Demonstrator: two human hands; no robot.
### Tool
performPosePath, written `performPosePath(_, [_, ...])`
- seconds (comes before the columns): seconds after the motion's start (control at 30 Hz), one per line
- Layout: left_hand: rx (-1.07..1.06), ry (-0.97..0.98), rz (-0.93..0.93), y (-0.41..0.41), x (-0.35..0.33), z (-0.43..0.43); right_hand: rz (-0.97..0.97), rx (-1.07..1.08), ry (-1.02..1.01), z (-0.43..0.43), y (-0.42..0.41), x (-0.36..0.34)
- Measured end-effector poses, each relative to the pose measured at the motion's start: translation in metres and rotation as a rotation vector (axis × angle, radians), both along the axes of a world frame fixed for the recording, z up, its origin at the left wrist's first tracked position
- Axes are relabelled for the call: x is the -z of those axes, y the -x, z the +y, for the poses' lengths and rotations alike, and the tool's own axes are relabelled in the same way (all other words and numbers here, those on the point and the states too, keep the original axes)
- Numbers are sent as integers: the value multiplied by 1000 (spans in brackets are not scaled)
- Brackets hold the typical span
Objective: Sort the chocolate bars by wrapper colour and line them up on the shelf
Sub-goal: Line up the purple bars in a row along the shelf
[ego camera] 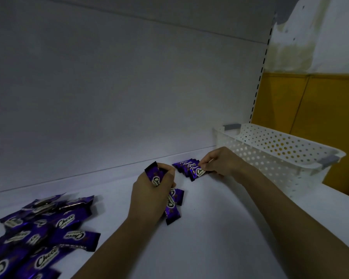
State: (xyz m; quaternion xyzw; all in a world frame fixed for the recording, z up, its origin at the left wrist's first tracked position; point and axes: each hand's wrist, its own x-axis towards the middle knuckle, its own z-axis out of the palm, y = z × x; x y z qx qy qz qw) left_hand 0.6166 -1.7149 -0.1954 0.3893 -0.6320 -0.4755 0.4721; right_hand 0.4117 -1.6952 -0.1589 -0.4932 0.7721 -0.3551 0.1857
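My left hand (pixel 149 190) grips a small bunch of purple "Choco" bars (pixel 172 204); their ends stick out above and below my fist over the white shelf (pixel 210 228). A short row of purple bars (pixel 184 167) leans against one another near the shelf's back wall. My right hand (pixel 218 164) pinches the front bar of that row (pixel 198 171) at its right end. A loose heap of several purple bars (pixel 42 234) lies at the lower left of the shelf.
A white perforated plastic basket (pixel 280 156) with grey clips stands on the shelf right of my right hand, close to my wrist. The white back panel (pixel 119 87) rises behind the row. A slotted upright (pixel 260 77) and a yellow wall lie beyond.
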Motion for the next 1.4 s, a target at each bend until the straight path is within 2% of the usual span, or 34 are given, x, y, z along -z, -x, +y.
performPosePath(0.17, [-6,-2,-18,1,0,-1,-12,48,40,-3,0,8])
performPosePath(0.47, [-3,10,-19,0,1,-2,186,-13,-62,-5,-2,2])
performPosePath(0.63, [-5,5,-12,1,2,-1,228,-6,-61,-6,3,5])
performPosePath(0.77, [-2,19,-23,0,1,0,333,103,5,-4,-3,-1])
performPosePath(0.83, [-3,15,-20,0,1,2,201,48,152,-1,-13,-10])
performPosePath(0.9, [-1,20,-26,0,0,3,-61,-224,237,6,-33,-22])
performPosePath(0.97, [14,24,-25,1,-2,3,-113,-473,190,9,-55,-29])
performPosePath(1.03, [23,16,-31,0,-3,1,-94,-596,144,9,-71,-31])
performPosePath(1.2, [104,58,-26,-3,-1,4,-241,-578,208,11,-74,-31])
performPosePath(1.4, [84,133,-46,-4,2,0,-447,-328,301,5,-57,-31])
